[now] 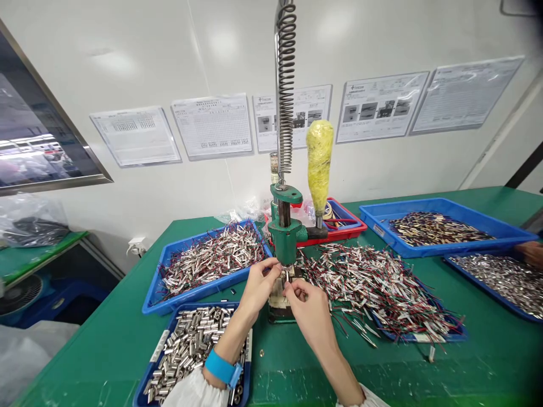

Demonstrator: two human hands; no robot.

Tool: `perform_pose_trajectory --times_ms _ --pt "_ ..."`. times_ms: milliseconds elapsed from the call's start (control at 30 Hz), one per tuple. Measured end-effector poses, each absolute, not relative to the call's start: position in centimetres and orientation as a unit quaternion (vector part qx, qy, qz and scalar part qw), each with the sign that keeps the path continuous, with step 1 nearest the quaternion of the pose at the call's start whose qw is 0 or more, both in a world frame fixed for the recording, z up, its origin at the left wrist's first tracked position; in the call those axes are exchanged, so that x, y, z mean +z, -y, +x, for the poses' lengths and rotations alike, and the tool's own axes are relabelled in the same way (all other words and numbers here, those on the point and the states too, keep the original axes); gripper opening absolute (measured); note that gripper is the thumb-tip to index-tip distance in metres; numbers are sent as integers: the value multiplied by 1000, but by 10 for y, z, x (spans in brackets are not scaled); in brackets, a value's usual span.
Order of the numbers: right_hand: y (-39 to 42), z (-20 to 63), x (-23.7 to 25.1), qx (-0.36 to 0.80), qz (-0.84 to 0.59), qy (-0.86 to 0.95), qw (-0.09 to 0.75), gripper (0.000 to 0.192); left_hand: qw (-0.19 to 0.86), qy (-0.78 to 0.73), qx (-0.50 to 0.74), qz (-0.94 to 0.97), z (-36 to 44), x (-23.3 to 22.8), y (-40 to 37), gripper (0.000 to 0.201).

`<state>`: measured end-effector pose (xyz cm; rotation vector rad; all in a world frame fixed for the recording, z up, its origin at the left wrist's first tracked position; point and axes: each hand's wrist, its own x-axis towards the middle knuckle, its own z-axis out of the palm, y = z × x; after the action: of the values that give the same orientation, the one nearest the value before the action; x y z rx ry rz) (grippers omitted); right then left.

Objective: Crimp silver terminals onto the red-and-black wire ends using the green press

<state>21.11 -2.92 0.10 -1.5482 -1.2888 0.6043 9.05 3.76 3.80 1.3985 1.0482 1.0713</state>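
Two arms reach up from the bottom of the frame to the middle. Left hand [258,282] wears a blue band [223,368] at the wrist, and its fingers are curled up to the base of the green press [285,232]. Right hand [307,302] is just beside it, and its fingertips pinch a small metal piece [287,276] right under the press; the piece is tiny, so it may be a tube with a wire. Low at the left is a blue tray of shiny tubes [190,345], partly under the left arm. Above it sits a second blue tray with wired pieces [212,257]. Right of the press, a big heap of wired pieces [377,288] spreads over the green table [487,362]. A yellow handle [319,161] sticks up beside the tall spring [285,85] at the top middle. Two more blue trays [441,226] sit at the right edge, and another person's hand [530,252] rests there.
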Motion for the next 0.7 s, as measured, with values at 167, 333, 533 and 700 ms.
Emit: perform_pose_trajectory --times_ms 167,333,533,700 --pt "26 213 0 228 -654 537 482 39 504 -427 432 614 91 41 -39 32" --pt "20 216 -3 191 -668 543 472 36 467 -432 453 625 96 40 -36 34" --pt "25 235 3 208 -652 538 492 34 415 -446 484 627 104 37 -28 33" --pt "21 290 64 140 -604 428 658 27 426 -444 470 633 92 38 -26 25"
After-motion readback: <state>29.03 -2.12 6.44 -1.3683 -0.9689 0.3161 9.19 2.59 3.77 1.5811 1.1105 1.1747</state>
